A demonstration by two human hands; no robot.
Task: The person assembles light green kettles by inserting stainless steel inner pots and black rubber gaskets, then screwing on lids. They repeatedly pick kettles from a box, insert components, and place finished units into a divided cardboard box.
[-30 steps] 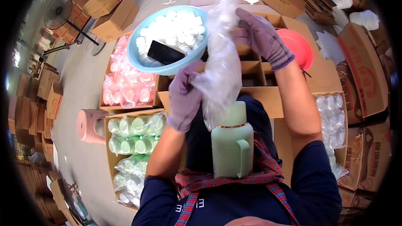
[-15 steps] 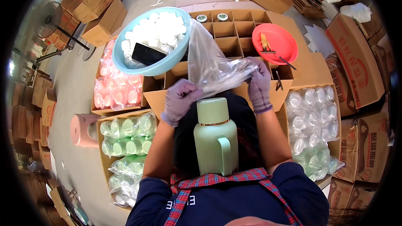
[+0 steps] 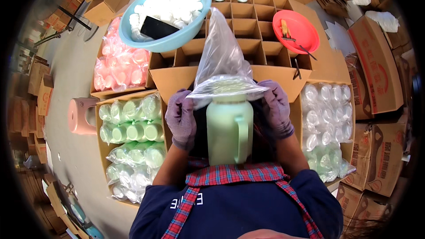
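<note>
A pale green thermos jug [image 3: 228, 135] with a side handle stands upright in front of my body. Over its lid sits the mouth of a clear plastic bag [image 3: 223, 57], whose closed end rises to a point above it. My left hand [image 3: 181, 117], in a purple-grey glove, pinches the left edge of the bag's mouth. On the other side my right hand [image 3: 277, 106], gloved the same way, grips the right edge. The bag is stretched between them, and the lid shows only dimly through the film.
A divided carton [image 3: 243, 28] lies ahead, with a blue basin [image 3: 201, 28] of white caps and a black phone [image 3: 157, 28] on it, plus a red basin [image 3: 310, 33]. Cartons of bagged pink, green [image 3: 133, 132] and clear parts flank me. A pink stool [image 3: 79, 115] stands left.
The bag's mouth has been opened and drawn down over the jug's lid. Both hands have come lower, to either side of the jug's top.
</note>
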